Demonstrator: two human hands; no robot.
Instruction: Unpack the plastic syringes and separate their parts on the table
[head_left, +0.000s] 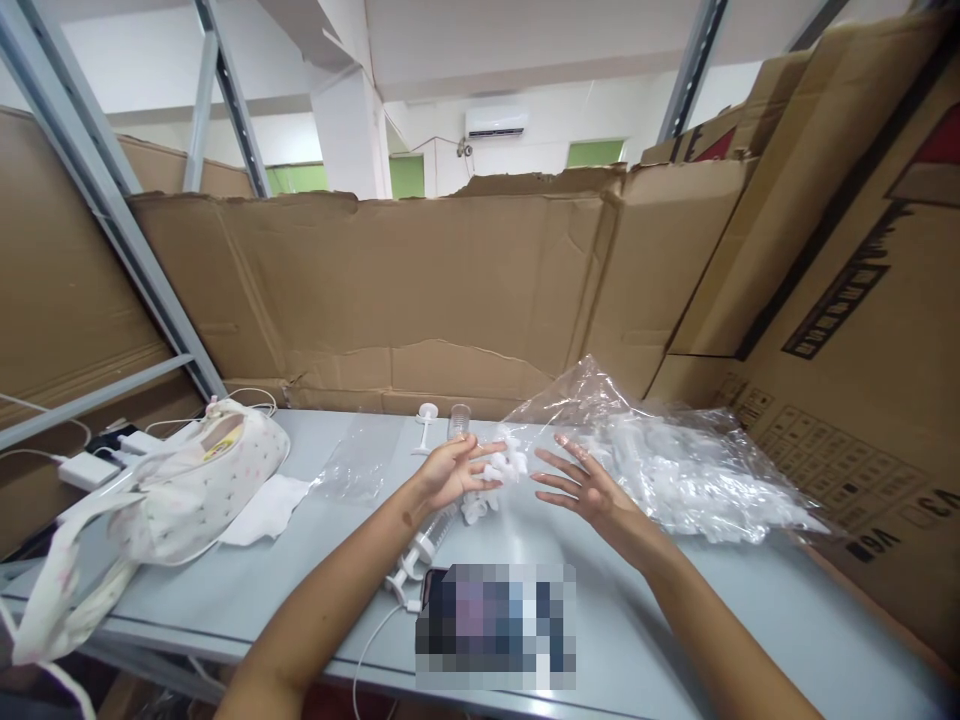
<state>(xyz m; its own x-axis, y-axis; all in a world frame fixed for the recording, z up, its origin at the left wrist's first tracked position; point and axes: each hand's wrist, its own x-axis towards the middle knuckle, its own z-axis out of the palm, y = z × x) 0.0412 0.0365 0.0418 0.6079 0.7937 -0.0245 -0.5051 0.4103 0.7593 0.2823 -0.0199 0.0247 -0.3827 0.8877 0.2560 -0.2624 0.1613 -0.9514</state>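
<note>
the left hand (pixel 454 472) and the right hand (pixel 589 487) reach out over the middle of a grey table (pixel 637 640), well apart from each other. on both, the fingers are spread and straight, and neither is clamped on anything. the fingertips of the left hand lie over a heap of small white pieces (pixel 512 460); whether they touch it i cannot tell. more small white pieces (pixel 475 508) lie just on the near side of that hand. the right hand is just to the right of the heap, beside a big clear plastic bag (pixel 690 475) full of white and clear parts, which spreads over the right side of the table.

a large syringe (pixel 421 553) lies slanted under the left forearm. at the far edge, a white plunger (pixel 426 428) is to the left of a clear tube (pixel 459 420). a flat clear bag (pixel 356 460) lies farther left, then a white sheet (pixel 268 510) and a cloth bag (pixel 206 480) with a small print. at the near edge is a phone (pixel 487 620), mostly blurred out, with a white cable (pixel 363 655) running to its left side. brown cardboard (pixel 450 270) walls the far side.
</note>
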